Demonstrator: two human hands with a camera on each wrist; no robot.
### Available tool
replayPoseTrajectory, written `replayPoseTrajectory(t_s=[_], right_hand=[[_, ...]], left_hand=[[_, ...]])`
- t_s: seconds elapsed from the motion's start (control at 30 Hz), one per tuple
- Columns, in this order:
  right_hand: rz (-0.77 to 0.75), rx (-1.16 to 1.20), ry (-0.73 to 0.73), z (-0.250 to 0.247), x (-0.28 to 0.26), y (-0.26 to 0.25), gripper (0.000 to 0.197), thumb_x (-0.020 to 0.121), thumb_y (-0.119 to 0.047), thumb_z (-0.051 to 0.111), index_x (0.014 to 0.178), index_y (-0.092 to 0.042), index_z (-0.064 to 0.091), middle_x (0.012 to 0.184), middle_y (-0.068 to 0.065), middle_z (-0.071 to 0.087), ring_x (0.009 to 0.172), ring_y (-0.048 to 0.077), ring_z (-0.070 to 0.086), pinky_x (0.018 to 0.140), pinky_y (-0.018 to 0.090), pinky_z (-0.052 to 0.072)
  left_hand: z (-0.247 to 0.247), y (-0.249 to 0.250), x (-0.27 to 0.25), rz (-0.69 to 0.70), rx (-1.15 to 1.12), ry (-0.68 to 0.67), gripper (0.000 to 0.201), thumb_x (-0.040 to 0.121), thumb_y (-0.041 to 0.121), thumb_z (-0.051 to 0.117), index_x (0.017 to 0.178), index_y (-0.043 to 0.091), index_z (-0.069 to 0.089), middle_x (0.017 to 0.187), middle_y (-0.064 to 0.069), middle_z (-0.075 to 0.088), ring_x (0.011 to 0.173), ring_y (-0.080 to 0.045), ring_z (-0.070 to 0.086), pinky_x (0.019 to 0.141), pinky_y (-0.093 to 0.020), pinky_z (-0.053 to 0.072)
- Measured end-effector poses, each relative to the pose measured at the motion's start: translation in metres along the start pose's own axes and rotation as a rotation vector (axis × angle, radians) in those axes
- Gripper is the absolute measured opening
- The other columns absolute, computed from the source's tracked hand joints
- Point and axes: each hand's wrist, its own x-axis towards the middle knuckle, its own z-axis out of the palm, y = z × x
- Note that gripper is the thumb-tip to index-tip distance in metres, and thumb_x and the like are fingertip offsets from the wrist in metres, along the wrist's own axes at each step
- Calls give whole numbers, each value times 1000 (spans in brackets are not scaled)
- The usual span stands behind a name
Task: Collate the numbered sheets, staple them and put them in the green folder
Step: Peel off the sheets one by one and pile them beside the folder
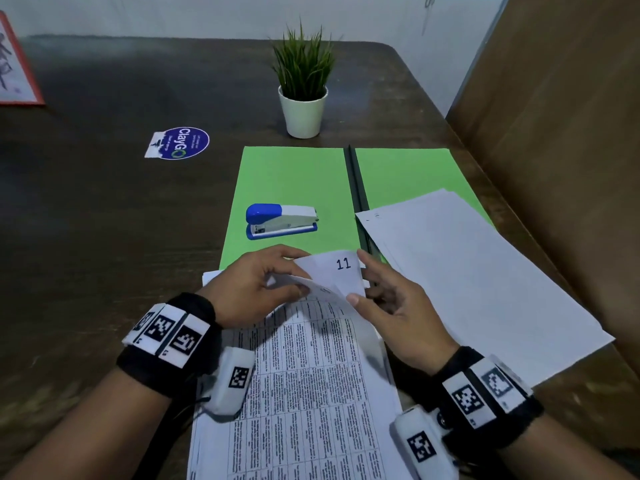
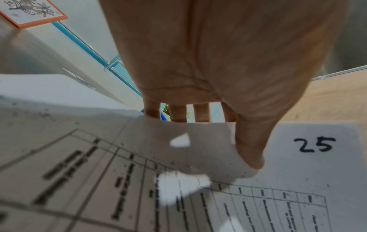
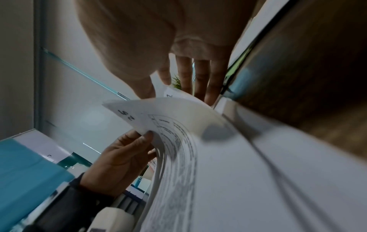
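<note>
A green folder (image 1: pixel 287 181) lies open on the dark table, with a blue and white stapler (image 1: pixel 282 220) on its left half. Several sheets lying blank side up (image 1: pixel 467 271) overlap its right half. Close to me lies a stack of printed sheets (image 1: pixel 311 393). My left hand (image 1: pixel 303 271) pinches the far corner of the top sheet, numbered 25 (image 2: pixel 317 164), and curls it up; its thumb (image 2: pixel 252 149) presses on top. Beneath shows a sheet numbered 11 (image 1: pixel 341 268). My right hand (image 1: pixel 358 277) is at the stack's right corner, fingers (image 3: pixel 200 75) straight, thumb touching the lifted edge.
A potted plant (image 1: pixel 303 91) stands behind the folder. A round blue sticker (image 1: pixel 178 143) lies to the left, and a red-framed picture (image 1: pixel 14 71) at the far left. A brown board (image 1: pixel 554 133) walls off the table's right side.
</note>
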Motion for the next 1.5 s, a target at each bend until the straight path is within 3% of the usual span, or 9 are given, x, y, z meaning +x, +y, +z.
replayPoseTrajectory(t_s=[0.13, 0.27, 0.43, 0.6, 0.8, 1.0, 1.13, 1.4, 1.5], right_hand=[[-10, -49, 40, -1, 1, 7, 62, 88, -17, 73, 141, -38, 50, 114, -21, 69, 101, 7, 69, 88, 29, 57], [-8, -77, 69, -1, 0, 13, 54, 85, -25, 76, 130, -48, 57, 112, -9, 69, 102, 7, 66, 88, 20, 53], [-3, -99, 22, 0, 1, 7, 70, 87, -19, 74, 140, -47, 38, 110, -40, 62, 101, -5, 64, 83, 12, 51], [-1, -93, 15, -1, 6, 6, 63, 88, -16, 73, 144, -30, 48, 121, -19, 66, 104, -1, 65, 88, 24, 55], [2, -85, 0, -2, 14, 7, 62, 89, -11, 71, 143, -30, 47, 116, -14, 69, 98, -1, 69, 80, 17, 54], [-20, -95, -3, -4, 18, 6, 64, 88, -11, 71, 142, -34, 46, 121, -15, 66, 102, -1, 66, 84, 20, 54], [-25, -96, -28, -10, 28, 6, 64, 89, -11, 70, 142, -35, 46, 122, -7, 68, 95, 5, 67, 90, 29, 54], [-31, -110, -91, -9, 32, 7, 62, 89, -14, 71, 141, -39, 48, 125, -6, 68, 108, 12, 67, 98, 45, 53], [-31, -113, -93, -11, 32, 7, 61, 89, -15, 71, 140, -41, 49, 123, -6, 69, 104, 16, 68, 97, 48, 53]], left_hand=[[-1, -3, 1, -7, 22, 9, 23, 89, 20, 74, 98, 40, 78, 140, 22, 53, 129, 6, 49, 110, -37, 44], [1, -8, 2, -12, -9, 25, 22, 87, 18, 75, 101, 34, 79, 141, 16, 55, 130, 2, 51, 111, -39, 45], [7, -10, 3, -2, -38, 4, 24, 87, 16, 74, 105, 31, 78, 142, 10, 56, 130, -3, 53, 109, -41, 47], [6, -2, 1, -41, 32, 16, 42, 88, 25, 73, 127, 37, 65, 143, 18, 52, 133, 7, 45, 115, -23, 37], [5, 0, 0, -98, 112, -22, 69, 84, 39, 76, 146, 39, 45, 146, 24, 46, 133, 7, 42, 112, -19, 33], [6, -2, 1, -104, 149, -10, 65, 86, 41, 74, 145, 34, 49, 148, 20, 47, 134, 4, 43, 114, -22, 35], [4, -3, 1, -84, 141, -32, 65, 86, 39, 74, 146, 35, 48, 151, 24, 41, 137, 9, 37, 115, -16, 29], [3, -4, 1, -41, 164, -33, 60, 89, 38, 70, 144, 34, 48, 152, 22, 39, 138, 11, 34, 114, -13, 26], [3, -4, 0, -43, 152, -29, 58, 89, 37, 70, 144, 35, 49, 151, 24, 39, 137, 13, 34, 112, -8, 25]])
